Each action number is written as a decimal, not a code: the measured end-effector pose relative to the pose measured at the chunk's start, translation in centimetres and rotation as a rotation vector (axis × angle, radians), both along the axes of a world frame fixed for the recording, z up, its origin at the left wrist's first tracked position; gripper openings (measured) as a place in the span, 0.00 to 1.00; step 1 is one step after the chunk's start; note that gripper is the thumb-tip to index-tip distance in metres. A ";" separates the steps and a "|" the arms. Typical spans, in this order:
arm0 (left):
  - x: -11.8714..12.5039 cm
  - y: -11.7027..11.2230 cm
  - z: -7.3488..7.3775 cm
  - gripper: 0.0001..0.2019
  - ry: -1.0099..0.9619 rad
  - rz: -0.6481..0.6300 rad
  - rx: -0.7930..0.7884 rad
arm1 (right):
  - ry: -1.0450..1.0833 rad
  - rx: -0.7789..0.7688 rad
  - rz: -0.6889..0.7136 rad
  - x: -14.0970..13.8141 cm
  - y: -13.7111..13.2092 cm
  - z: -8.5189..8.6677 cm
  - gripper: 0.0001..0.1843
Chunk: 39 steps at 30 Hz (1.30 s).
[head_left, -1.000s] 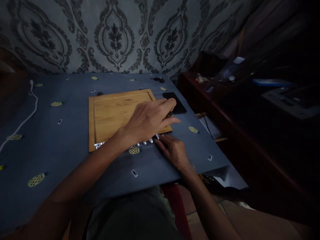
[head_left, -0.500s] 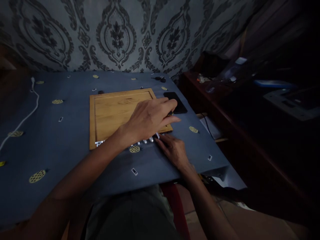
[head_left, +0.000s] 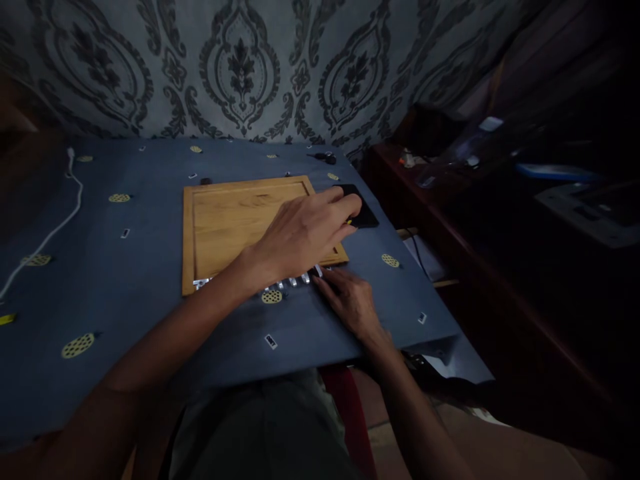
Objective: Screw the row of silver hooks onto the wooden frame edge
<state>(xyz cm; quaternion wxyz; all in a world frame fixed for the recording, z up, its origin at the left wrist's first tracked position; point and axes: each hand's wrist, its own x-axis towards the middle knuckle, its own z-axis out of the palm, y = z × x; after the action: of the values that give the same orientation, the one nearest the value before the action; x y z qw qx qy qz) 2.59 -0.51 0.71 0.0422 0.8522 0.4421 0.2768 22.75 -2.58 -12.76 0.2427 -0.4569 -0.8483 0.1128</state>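
Note:
My left hand reaches across the right front corner of a wooden board, fingers curled, with the fingertips at the near edge of a black phone. A small yellow-tipped bit shows under those fingers; whether they grip it is unclear. My right hand lies palm down on the blue cloth, its fingertips touching the right end of a row of small silver metal pieces along the board's front edge.
A white cable runs along the cloth's left side. A small dark object lies at the back near the patterned wall. A dark wooden side table with a plastic bottle stands to the right. The table's front edge is near my lap.
My left hand has slid a little farther right and back, its fingertips now over the phone's near edge. My right hand has stayed in place.

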 end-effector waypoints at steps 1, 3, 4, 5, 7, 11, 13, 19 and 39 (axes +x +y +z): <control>0.0 0.0 0.0 0.06 -0.003 0.001 -0.004 | 0.000 0.000 0.002 0.0 0.0 0.0 0.23; 0.0 0.0 0.1 0.05 -0.005 0.003 -0.013 | 0.002 -0.002 0.008 0.0 0.0 -0.1 0.24; 0.0 0.0 0.2 0.06 -0.004 0.002 -0.019 | 0.005 -0.002 0.008 0.0 0.0 -0.1 0.23; 0.0 0.0 0.2 0.06 -0.003 0.002 -0.026 | 0.009 0.000 0.009 0.0 0.0 0.0 0.23; 0.1 -0.1 0.4 0.06 -0.003 0.003 -0.041 | 0.012 0.002 0.006 0.0 0.0 0.0 0.24; 0.1 -0.1 0.4 0.07 0.000 0.009 -0.045 | 0.003 0.005 0.003 -0.1 -0.1 0.2 0.25; 0.1 -0.1 0.4 0.08 0.006 0.011 -0.037 | -0.002 0.000 0.006 -0.1 -0.1 0.2 0.25; 0.0 0.1 0.4 0.08 -0.003 -0.024 -0.031 | -0.035 0.007 -0.010 -0.1 0.1 -0.2 0.24; -0.6 0.6 0.2 0.06 -0.110 -0.106 -0.054 | -0.051 0.039 -0.027 0.0 0.0 -0.6 0.25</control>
<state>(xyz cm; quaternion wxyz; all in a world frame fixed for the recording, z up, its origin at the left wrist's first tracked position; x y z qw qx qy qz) 1.95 0.07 0.92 0.1037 0.8564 0.4007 0.3085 22.78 -2.61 -13.34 0.2311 -0.4662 -0.8501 0.0814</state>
